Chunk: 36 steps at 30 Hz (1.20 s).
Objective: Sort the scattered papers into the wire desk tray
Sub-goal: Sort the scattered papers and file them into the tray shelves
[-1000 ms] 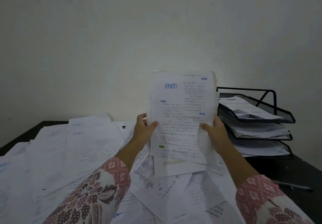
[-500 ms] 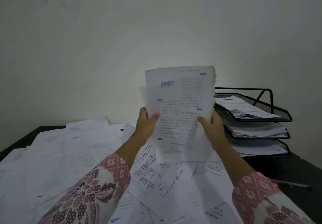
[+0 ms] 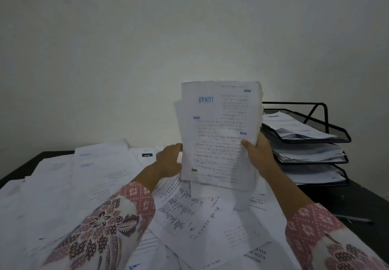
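Head view: paper stack (image 3: 220, 135) now higher & shifted right vs a sec ago, nearer wire tray (image 3: 334, 138), probably filing next. Right hand (image 3: 257, 154) grips its edge; left hand (image 3: 170, 160) just touching, fingers loose. Thin, ragged-edged sheets; black mesh tiers; loose papers (image 3: 88, 185) cover the desk.

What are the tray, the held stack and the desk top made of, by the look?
Wire desk tray: looks like black-coated metal, thin rod frame with fine mesh walls. Held stack: plain matte printed paper, ragged edges, gripped by the right hand. Desk top: dark, slightly glossy; laminate or painted wood, cannot tell which.
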Each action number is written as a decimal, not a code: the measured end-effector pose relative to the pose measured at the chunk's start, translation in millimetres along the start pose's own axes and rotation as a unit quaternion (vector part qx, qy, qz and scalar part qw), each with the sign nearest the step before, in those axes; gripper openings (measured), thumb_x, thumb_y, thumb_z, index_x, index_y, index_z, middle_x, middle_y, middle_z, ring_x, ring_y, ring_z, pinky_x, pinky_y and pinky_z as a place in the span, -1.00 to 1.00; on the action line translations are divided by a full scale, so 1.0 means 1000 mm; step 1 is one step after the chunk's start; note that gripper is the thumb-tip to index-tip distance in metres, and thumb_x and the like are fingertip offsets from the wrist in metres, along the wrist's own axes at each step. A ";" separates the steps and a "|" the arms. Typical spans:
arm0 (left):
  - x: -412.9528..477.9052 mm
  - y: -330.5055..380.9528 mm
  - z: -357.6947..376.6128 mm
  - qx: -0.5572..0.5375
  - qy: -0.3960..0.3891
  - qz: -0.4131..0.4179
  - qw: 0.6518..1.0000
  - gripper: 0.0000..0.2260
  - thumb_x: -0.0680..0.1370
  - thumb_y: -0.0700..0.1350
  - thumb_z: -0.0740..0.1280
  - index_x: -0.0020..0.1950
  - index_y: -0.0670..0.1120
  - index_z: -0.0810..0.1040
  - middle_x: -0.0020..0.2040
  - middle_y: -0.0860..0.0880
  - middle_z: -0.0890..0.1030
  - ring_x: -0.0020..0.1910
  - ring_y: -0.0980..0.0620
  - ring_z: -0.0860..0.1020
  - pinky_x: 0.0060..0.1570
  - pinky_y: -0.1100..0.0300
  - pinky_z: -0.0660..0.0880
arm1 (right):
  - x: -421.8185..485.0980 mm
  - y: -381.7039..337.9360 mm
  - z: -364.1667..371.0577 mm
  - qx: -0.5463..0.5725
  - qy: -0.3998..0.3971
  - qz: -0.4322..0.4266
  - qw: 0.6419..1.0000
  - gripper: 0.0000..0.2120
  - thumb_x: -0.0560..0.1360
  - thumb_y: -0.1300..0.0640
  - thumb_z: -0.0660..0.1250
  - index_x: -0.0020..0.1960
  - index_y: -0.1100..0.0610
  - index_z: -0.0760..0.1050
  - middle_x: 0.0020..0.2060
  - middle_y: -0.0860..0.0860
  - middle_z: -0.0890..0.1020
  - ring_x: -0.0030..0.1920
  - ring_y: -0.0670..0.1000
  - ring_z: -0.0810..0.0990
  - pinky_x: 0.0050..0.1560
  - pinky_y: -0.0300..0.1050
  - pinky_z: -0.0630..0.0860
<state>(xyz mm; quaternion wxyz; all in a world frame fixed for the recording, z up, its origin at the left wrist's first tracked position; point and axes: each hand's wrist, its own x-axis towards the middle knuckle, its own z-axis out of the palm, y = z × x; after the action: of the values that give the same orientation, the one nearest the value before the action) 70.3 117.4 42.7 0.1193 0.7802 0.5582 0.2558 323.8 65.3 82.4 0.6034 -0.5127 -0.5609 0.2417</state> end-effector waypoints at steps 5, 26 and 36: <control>-0.002 -0.017 0.013 0.192 -0.057 0.019 0.980 -0.55 0.53 0.01 0.30 0.40 0.00 0.32 0.28 -0.03 0.46 0.36 -0.03 0.33 0.42 -0.10 -0.06 | 0.007 0.006 -0.009 -0.019 0.018 0.011 1.000 -0.65 0.54 0.31 0.24 0.32 0.21 0.39 0.08 0.05 0.53 0.07 0.05 0.50 0.05 -0.08 0.45; -0.005 -0.051 -0.077 0.061 0.225 -0.145 0.962 -0.75 0.62 -0.14 0.16 0.16 -0.27 0.48 0.06 -0.28 0.57 0.00 -0.20 0.53 -0.11 0.09 0.39 | 0.009 0.035 -0.024 -0.110 0.136 0.088 0.981 -0.71 0.53 0.32 0.21 0.25 0.26 0.41 0.15 0.20 0.53 0.05 0.14 0.49 -0.01 -0.11 0.39; -0.041 -0.097 -0.065 -0.140 0.035 -0.377 0.915 -0.86 0.54 -0.21 0.32 -0.12 -0.28 0.45 -0.21 -0.16 0.46 -0.30 -0.07 0.42 -0.27 0.15 0.39 | 0.006 0.050 0.005 -0.068 0.075 0.164 0.981 -0.72 0.48 0.34 0.24 0.19 0.27 0.47 0.12 0.19 0.56 0.05 0.17 0.54 0.06 0.03 0.50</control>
<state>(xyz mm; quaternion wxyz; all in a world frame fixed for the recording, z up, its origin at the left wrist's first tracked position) -53.0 106.3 40.5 0.2955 0.4778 0.7730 0.2947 334.9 90.3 39.3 0.5596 -0.6542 -0.4375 0.2598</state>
